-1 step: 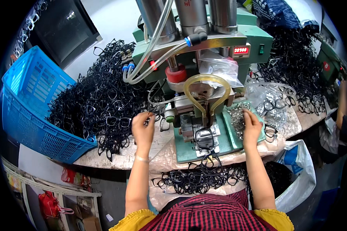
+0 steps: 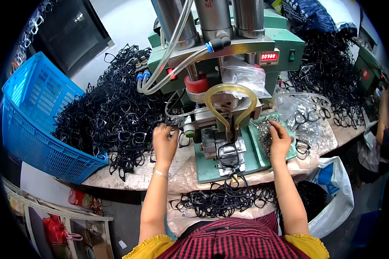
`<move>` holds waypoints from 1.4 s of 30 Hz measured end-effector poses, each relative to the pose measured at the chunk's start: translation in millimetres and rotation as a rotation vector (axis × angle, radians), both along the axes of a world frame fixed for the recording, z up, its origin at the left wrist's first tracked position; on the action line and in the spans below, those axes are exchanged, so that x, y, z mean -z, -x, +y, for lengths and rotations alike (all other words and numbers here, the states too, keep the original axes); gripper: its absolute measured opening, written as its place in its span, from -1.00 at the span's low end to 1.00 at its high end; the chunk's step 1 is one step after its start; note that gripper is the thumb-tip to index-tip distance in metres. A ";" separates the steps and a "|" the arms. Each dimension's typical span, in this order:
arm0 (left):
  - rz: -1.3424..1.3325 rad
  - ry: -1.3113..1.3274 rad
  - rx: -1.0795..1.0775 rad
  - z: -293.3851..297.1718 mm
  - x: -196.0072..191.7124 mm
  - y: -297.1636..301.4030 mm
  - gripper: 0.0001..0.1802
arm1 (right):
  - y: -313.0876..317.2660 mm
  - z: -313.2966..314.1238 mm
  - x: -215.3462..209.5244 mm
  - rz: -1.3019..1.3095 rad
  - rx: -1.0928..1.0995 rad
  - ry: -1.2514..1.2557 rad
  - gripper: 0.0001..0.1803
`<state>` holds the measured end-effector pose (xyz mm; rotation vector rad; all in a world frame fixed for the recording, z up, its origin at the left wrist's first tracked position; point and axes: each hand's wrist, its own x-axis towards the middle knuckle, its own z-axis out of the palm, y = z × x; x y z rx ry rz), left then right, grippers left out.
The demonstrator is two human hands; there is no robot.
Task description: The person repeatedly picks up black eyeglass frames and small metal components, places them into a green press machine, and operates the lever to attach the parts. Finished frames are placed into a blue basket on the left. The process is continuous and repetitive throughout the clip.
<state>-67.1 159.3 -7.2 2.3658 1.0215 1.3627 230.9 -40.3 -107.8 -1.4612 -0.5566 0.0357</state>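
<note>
My left hand (image 2: 165,146) is curled beside the green push button (image 2: 189,133), at the edge of a heap of dark eyeglass frames (image 2: 121,114). Its fingers are closed, and what they hold, if anything, is hidden. My right hand (image 2: 280,142) reaches over the green tray (image 2: 266,162) of small metal pieces (image 2: 264,137), fingertips pinched together; I cannot make out what is in them. Between my hands stands the green press (image 2: 205,174). One dark eyeglass frame (image 2: 228,160) rests on its metal fixture, below a looped yellowish tube (image 2: 209,96).
More eyeglass frames (image 2: 220,200) lie along the near edge before me. A blue plastic crate (image 2: 43,144) leans at the left. Another dark heap (image 2: 326,73) and a clear plastic bag (image 2: 304,123) are at the right. An open white sack (image 2: 343,194) stands at the lower right.
My left hand has shifted slightly right, toward the green button, and its fingers look more curled. My right hand has moved slightly left over the metal pieces. The frame on the fixture stays put.
</note>
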 end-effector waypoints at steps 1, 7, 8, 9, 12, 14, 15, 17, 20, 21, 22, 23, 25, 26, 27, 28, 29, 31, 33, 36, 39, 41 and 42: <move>0.162 -0.082 0.013 4.6 5.0 -11.1 -0.89 | 6.0 7.1 -6.6 0.050 -0.039 -0.048 -0.79; 0.474 -0.068 0.120 58.5 97.2 -13.7 -0.88 | 30.9 -8.9 -51.9 -0.127 -0.074 0.095 -0.81; 0.392 -0.128 0.118 49.8 91.5 -6.3 -0.86 | 30.7 -22.3 -46.9 -0.154 -0.018 0.140 -0.81; 0.310 -0.187 0.115 41.4 83.5 2.5 -0.85 | 28.9 -35.3 -38.6 -0.182 0.037 0.187 -0.82; -0.152 0.008 0.011 17.3 51.1 32.5 -0.88 | 23.3 -86.5 -34.9 -0.441 0.159 0.355 -0.86; -0.443 0.345 -0.084 14.5 57.2 79.6 -0.79 | 26.3 -105.9 -35.7 -0.402 0.176 0.383 -0.87; -0.503 0.396 -0.117 28.0 72.0 100.4 -0.74 | 25.3 -111.7 -30.4 -0.343 0.157 0.375 -0.88; -0.564 0.481 -0.106 34.1 85.7 104.7 -0.70 | 33.7 -103.8 -38.3 -0.282 0.117 0.347 -0.89; -0.575 0.523 -0.119 19.8 83.3 75.9 -0.82 | 52.1 -56.6 -87.2 -0.520 -0.023 0.266 -0.89; -0.603 0.542 -0.068 13.1 74.7 62.5 -0.84 | 56.6 -39.0 -98.3 -0.578 -0.064 0.218 -0.90; -0.616 0.512 -0.026 9.6 70.2 48.9 -0.85 | 59.3 -22.6 -103.9 -0.563 -0.118 0.157 -0.90; -0.625 0.483 0.020 6.6 65.9 34.6 -0.86 | 63.0 -10.4 -104.0 -0.545 -0.166 0.096 -0.90; -0.775 0.629 0.102 -6.3 58.7 19.2 -0.92 | 77.5 3.6 -98.4 -0.412 -0.226 0.036 -0.85; -0.826 0.708 0.127 -13.0 58.9 19.4 -0.91 | 91.6 8.3 -99.6 -0.311 -0.212 -0.012 -0.75; -0.877 0.788 0.153 -19.8 57.4 19.5 -0.90 | 94.5 9.4 -92.1 -0.329 -0.181 -0.001 -0.62; -0.895 0.747 0.230 -28.8 47.9 21.4 -0.90 | 99.5 10.5 -93.5 -0.204 -0.249 -0.036 -0.57; -0.914 0.705 0.315 -39.2 27.9 19.4 -0.89 | 102.0 10.4 -98.3 -0.084 -0.309 -0.071 -0.51; -0.948 0.584 0.511 -65.2 -27.4 12.7 -0.87 | 103.3 12.2 -100.5 0.076 -0.441 -0.136 -0.47; -0.795 0.308 0.877 -81.9 -70.5 1.8 -0.84 | 105.2 11.4 -107.1 0.197 -0.532 -0.147 -0.42; -0.430 0.069 0.649 -79.2 -83.7 -18.1 -0.87 | 119.7 14.4 -109.0 0.422 -0.587 -0.293 -0.40; -0.672 0.210 0.695 -80.2 -76.3 -23.9 -0.85 | 127.0 16.8 -108.8 0.470 -0.559 -0.373 -0.40; -0.669 0.162 0.710 -83.3 -75.5 -28.4 -0.84 | 124.8 12.7 -114.1 0.418 -0.553 -0.301 -0.43; -0.667 0.138 0.717 -84.2 -74.2 -29.7 -0.84 | 124.8 12.6 -115.9 0.409 -0.554 -0.279 -0.44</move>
